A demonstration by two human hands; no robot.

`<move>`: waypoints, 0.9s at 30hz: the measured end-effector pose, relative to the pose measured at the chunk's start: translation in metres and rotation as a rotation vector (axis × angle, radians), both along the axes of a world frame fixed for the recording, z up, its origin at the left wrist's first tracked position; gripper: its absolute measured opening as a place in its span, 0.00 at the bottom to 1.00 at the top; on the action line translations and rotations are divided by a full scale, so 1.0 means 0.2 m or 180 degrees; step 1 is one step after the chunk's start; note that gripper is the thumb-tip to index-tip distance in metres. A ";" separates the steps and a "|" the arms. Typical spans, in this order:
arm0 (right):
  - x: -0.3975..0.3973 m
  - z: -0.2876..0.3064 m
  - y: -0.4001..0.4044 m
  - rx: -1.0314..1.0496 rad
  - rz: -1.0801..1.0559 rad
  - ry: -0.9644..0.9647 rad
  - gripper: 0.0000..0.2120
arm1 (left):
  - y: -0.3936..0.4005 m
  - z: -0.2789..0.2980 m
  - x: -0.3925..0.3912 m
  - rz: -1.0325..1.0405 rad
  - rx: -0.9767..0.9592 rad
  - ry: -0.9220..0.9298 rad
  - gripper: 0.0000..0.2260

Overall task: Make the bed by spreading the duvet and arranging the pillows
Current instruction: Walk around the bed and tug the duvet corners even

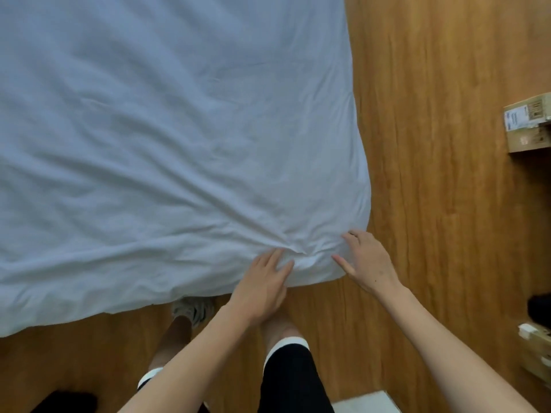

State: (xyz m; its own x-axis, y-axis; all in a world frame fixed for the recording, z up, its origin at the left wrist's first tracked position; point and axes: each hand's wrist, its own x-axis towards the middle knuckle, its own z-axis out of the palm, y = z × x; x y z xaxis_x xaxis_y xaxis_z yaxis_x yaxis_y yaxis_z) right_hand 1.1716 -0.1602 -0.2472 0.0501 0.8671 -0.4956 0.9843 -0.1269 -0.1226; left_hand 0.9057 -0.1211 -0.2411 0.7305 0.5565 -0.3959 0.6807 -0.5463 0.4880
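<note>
White duvet (pixel 167 138) spread wide over the bed, its near right corner bunched into creases at the edge above the wooden floor (pixel 441 204). Left hand (pixel 262 281) flat on that corner, fingers straight and pressing. Right hand (pixel 368 260) beside it at the corner's tip, fingers spread, touching the fabric. Cardboard box (pixel 527 126) well apart at right.

bare wooden floor (pixel 432 144) right of duvet (pixel 179 129), cardboard boxes (pixel 527 126) along far right edge
</note>
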 end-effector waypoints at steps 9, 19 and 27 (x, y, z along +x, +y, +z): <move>-0.45 0.64 0.24 -0.0166 -0.0241 0.0570 0.29 | 0.16 0.64 -0.41 0.0406 -0.0162 0.0772 0.24; -1.21 1.16 0.12 -0.0855 0.0023 0.0454 0.23 | -0.05 1.08 -1.32 0.1501 -0.0690 0.0830 0.20; -2.10 1.22 0.05 -0.0855 -0.0345 0.0572 0.23 | -0.05 1.23 -2.38 0.2051 -0.0674 0.0710 0.20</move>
State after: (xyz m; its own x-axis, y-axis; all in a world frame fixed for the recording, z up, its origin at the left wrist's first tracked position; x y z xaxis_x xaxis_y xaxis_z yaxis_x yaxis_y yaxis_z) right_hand 0.7520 -0.1501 -0.0027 0.0260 0.6989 -0.7148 0.9290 -0.2810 -0.2410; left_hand 0.4299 -0.1302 0.0049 0.1713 0.7449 -0.6448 0.9322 0.0892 0.3507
